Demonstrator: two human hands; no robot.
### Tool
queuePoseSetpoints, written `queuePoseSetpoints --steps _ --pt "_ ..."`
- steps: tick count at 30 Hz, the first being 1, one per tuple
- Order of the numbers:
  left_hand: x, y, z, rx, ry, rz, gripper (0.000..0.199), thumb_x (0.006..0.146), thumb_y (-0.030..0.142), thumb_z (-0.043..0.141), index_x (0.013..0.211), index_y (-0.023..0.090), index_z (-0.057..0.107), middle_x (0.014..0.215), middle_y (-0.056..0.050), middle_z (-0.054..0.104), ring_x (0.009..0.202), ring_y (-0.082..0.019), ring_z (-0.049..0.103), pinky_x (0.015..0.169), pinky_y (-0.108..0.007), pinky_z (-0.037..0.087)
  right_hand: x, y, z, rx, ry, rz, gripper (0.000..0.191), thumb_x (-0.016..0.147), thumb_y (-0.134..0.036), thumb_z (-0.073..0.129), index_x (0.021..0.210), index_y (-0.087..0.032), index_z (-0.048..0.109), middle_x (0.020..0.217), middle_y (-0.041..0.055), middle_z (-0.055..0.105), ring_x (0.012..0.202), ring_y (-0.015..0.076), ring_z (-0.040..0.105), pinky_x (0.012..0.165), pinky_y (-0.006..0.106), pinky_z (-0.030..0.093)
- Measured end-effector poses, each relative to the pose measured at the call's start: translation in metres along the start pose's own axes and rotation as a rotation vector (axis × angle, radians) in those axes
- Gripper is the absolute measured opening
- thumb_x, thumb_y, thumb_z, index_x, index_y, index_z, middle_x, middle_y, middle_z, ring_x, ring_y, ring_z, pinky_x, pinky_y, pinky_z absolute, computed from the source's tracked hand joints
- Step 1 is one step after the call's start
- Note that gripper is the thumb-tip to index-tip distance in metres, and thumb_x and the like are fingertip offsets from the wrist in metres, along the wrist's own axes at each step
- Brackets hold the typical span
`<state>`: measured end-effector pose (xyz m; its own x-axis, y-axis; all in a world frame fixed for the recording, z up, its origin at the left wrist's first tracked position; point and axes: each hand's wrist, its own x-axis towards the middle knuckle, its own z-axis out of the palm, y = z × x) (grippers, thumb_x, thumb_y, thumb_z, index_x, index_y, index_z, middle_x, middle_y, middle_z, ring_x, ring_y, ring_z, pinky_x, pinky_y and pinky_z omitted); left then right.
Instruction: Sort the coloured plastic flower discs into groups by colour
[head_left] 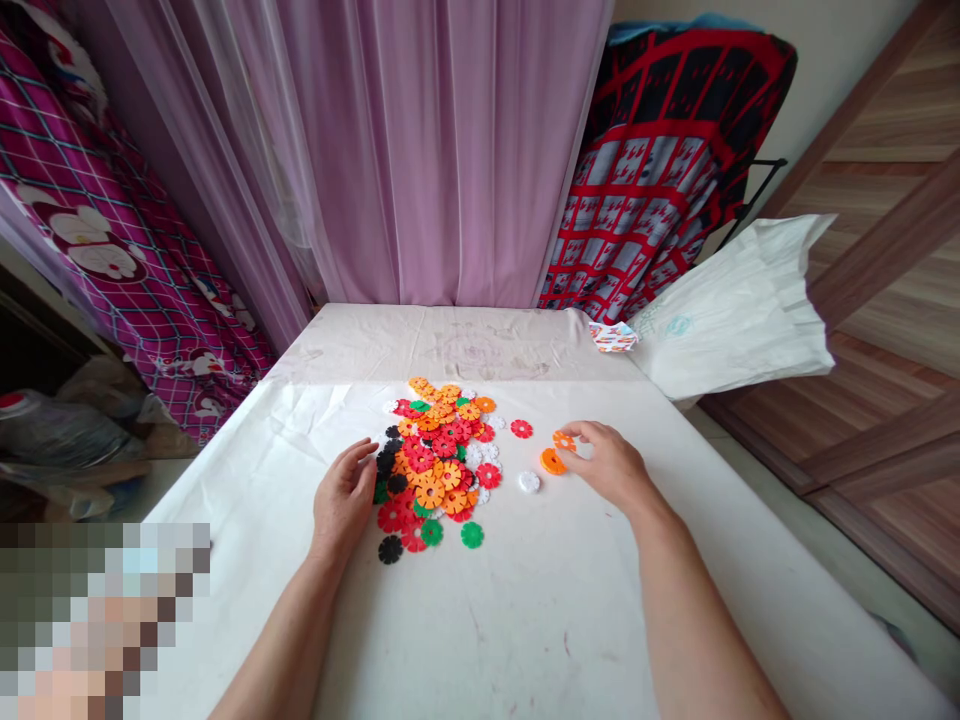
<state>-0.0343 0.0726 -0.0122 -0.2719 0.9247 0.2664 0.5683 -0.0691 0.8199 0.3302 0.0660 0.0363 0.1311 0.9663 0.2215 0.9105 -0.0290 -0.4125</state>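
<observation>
A loose pile of flower-shaped discs [442, 450] in orange, red, black, green and white lies on the white-covered table. My left hand [346, 497] rests at the pile's left edge, beside the black discs, its fingers curled; whether it holds anything is hidden. To the right of the pile, my right hand [604, 462] pinches an orange disc [564, 441] between thumb and fingers. Just below that disc is a small orange stack [553, 461] on the cloth. A white stack [529, 482] sits left of it, and a single red disc [521, 429] lies farther back.
The table [480, 620] has a white cloth. At its back right are a small patterned packet [613, 337] and a white bag [739, 310]. Purple curtains [450, 150] hang behind. A pixelated area covers the lower left corner.
</observation>
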Motion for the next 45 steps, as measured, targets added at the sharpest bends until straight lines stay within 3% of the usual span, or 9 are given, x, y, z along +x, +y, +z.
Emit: queuePoseSetpoints --steps 4,15,28,34,38,41,45 --pt "0.0 0.001 0.0 0.006 0.003 -0.003 0.032 0.08 0.043 0.051 0.099 0.025 0.07 0.12 -0.004 0.069 0.093 -0.019 0.068 0.085 -0.035 0.055 -0.004 0.02 -0.004 -0.005 -0.059 0.019 0.02 0.075 -0.029 0.063 0.094 -0.027 0.067 0.105 0.001 0.069 0.097 0.02 0.062 0.079 0.03 0.045" --pt "0.0 0.003 -0.001 0.007 0.001 -0.015 0.033 0.08 0.044 0.051 0.099 0.025 0.07 0.121 -0.004 0.069 0.088 -0.018 0.068 0.083 -0.034 0.055 -0.006 -0.001 0.005 -0.081 -0.204 -0.015 0.022 0.075 -0.021 0.061 0.095 -0.025 0.067 0.108 0.0019 0.068 0.101 0.0198 0.059 0.082 0.029 0.043" --pt "-0.001 0.002 -0.001 0.009 -0.006 -0.014 0.033 0.08 0.043 0.051 0.1 0.025 0.07 0.121 -0.005 0.069 0.093 -0.019 0.068 0.086 -0.035 0.054 -0.007 -0.001 0.007 -0.071 -0.217 -0.014 0.025 0.075 -0.027 0.062 0.1 -0.026 0.064 0.108 0.0021 0.067 0.101 0.0209 0.059 0.08 0.029 0.042" --pt "-0.001 0.002 0.0 0.006 0.0 -0.003 0.03 0.08 0.039 0.051 0.099 0.025 0.07 0.121 -0.004 0.069 0.096 -0.02 0.067 0.088 -0.035 0.054 -0.008 -0.005 0.011 -0.089 -0.238 0.014 0.026 0.075 -0.023 0.059 0.101 -0.026 0.064 0.109 0.0018 0.066 0.091 0.0179 0.061 0.073 0.027 0.041" --pt "-0.001 0.002 0.0 0.003 -0.009 -0.013 0.03 0.081 0.04 0.05 0.099 0.025 0.07 0.123 -0.005 0.068 0.099 -0.021 0.067 0.09 -0.037 0.053 -0.007 -0.002 0.011 -0.103 -0.205 -0.015 0.03 0.074 -0.023 0.061 0.104 -0.025 0.064 0.111 0.0033 0.066 0.095 0.0191 0.061 0.079 0.029 0.041" --pt "-0.001 0.002 0.0 0.005 -0.009 -0.015 0.031 0.081 0.039 0.049 0.099 0.025 0.069 0.123 -0.005 0.068 0.1 -0.021 0.066 0.091 -0.037 0.052 -0.007 -0.016 0.009 -0.115 -0.129 -0.098 0.028 0.075 -0.022 0.062 0.103 -0.025 0.064 0.116 0.0045 0.065 0.104 0.0217 0.058 0.086 0.033 0.04" --pt "-0.001 0.001 0.001 0.001 -0.006 0.003 0.031 0.082 0.04 0.05 0.1 0.025 0.07 0.121 -0.005 0.068 0.102 -0.021 0.066 0.092 -0.037 0.052 -0.014 -0.066 0.022 -0.001 -0.14 -0.312 0.014 0.081 -0.021 0.059 0.094 -0.025 0.064 0.11 0.0033 0.068 0.106 0.0211 0.056 0.089 0.034 0.039"
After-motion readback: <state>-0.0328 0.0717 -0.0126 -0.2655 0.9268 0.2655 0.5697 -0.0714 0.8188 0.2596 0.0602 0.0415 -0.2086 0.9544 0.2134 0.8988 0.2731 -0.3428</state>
